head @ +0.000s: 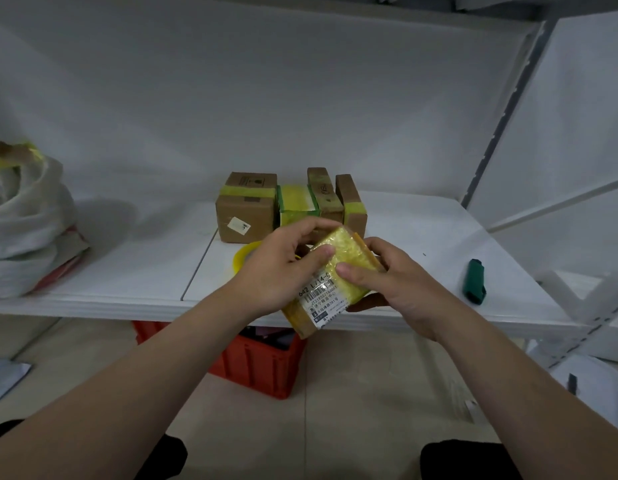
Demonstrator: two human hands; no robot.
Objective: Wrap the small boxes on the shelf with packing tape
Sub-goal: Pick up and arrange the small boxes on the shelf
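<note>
Two hands held the one small box (330, 282) between them, tilted, just above the front edge of the shelf (127, 285). The left hand (283, 268) curled round its left side with the thumb laid on the yellow-taped top. The right hand (387, 282) cupped its right side, thumb pressed on the same taped face. It looked light, a stiff little cardboard thing that one hand could turn. The glossy tape would likely be slippery, so the bare cardboard edges and corners seemed the safer places to grip, clear of the printed label. The roll of tape (245, 259) lay on the shelf just behind the left hand, partly hidden by it. Four more boxes (245, 213) stood in a tight row at the back, apart from the held one, each banded with tape. To the right the shelf lay open as far as what looked like a green lighter (474, 281); to the left a white bag (26, 216) sat well away. Below the edge a red crate (262, 362) stood on the floor, roughly where a dropped box would probably land.
</note>
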